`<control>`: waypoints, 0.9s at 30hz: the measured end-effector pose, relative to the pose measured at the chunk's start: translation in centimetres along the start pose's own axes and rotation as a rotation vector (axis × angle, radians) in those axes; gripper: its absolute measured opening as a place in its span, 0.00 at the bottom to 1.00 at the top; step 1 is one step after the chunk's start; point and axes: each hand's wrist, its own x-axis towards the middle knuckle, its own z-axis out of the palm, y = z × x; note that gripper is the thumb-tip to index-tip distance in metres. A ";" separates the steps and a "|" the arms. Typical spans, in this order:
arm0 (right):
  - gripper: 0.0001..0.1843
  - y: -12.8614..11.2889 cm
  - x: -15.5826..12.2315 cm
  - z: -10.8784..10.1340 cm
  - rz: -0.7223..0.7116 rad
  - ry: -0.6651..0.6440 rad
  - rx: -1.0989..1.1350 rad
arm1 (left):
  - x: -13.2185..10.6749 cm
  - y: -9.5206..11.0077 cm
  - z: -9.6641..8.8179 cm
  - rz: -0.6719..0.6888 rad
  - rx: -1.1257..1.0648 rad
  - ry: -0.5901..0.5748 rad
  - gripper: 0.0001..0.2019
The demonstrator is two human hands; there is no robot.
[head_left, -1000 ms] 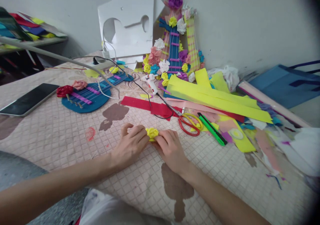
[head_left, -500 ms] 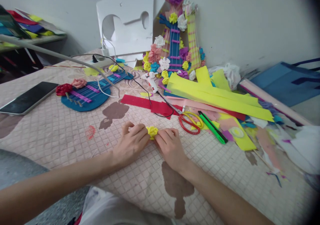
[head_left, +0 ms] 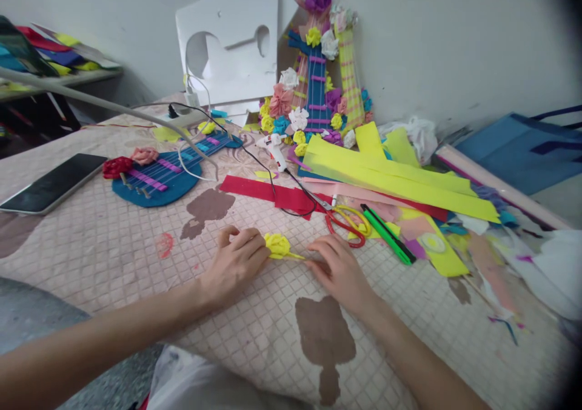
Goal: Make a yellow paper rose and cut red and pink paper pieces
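A small yellow crepe-paper flower [head_left: 277, 244] sits just above the patterned tablecloth, with a thin twisted tail pointing right. My left hand [head_left: 239, 261] is closed on the flower's left side, fingertips pinching its edge. To the right, my right hand [head_left: 339, 270] has its thumb and forefinger apart close to the tail's tip; whether they touch it is hard to make out. Beyond my hands lie red paper strips [head_left: 259, 190], a white glue gun [head_left: 273, 152] and red-and-yellow scissors [head_left: 345, 223].
A blue paper guitar [head_left: 157, 182] with roses lies left, beside a phone [head_left: 54, 182]. Yellow strips [head_left: 391, 176], a green cutter [head_left: 388, 234] and scraps spread right. Flower-covered guitars [head_left: 318, 88] and white foam board [head_left: 240, 16] stand behind. A black cord [head_left: 245, 149] crosses the table.
My right hand has moved right, away from the flower, and its thumb and forefinger have parted. The flower's thin tail now shows. My left hand has barely moved.
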 end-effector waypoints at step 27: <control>0.05 0.0 -0.3 -1.9 0.060 -0.259 0.065 | 0.1 0.4 0.5 0.068 -0.041 0.003 0.04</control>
